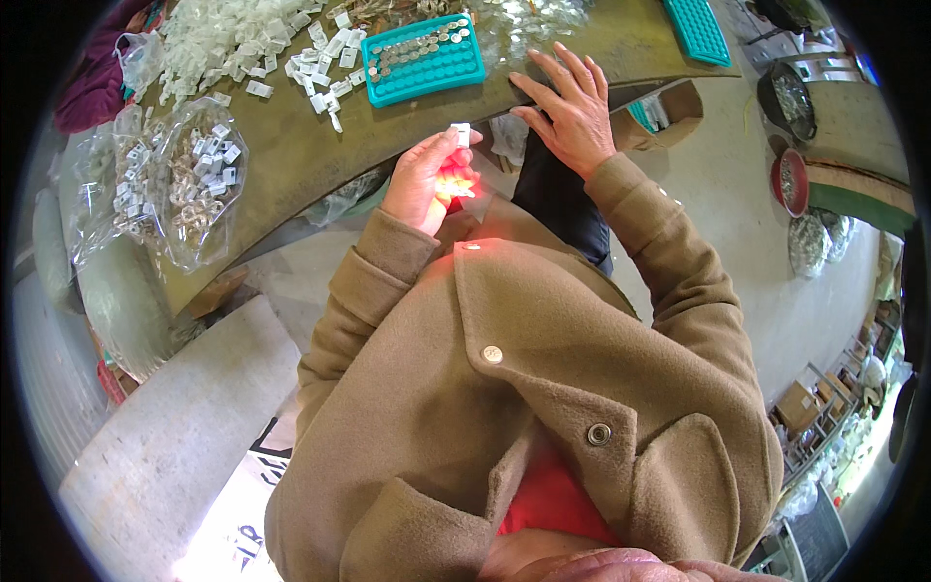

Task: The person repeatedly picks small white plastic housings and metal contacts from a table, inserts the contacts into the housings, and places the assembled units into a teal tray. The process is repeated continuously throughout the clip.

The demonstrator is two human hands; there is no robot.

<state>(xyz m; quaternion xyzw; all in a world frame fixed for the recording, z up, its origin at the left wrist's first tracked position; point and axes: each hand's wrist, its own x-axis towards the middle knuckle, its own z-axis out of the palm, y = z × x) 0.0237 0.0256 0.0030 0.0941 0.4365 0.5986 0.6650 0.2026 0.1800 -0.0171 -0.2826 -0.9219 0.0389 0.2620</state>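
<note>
Evidently a small white plastic case (463, 134) is pinched between the thumb and fingers of the left hand (417, 181), just below the teal welled tray (427, 89); a red glow (454, 182) is cast over the lower fingers. To the right of the tray, the right hand (577, 116) is held out, its fingers spread and wrapped around nothing; whether the bench (291, 145) is touched by them cannot be told. The step in hand is judged to be the handling of one lit case, and a steady left pinch with a free right hand seems called for next. In the tray's far rows, silver coin-like discs (419, 46) are seated. Left of the tray, loose white pieces (330, 60) are strewn, with translucent plastic parts (228, 44) heaped farther left and bagged white blocks (215, 160) lower down. Right of the tray, small clear pieces (529, 24) are scattered, by which a rightward reach could be hampered.
</note>
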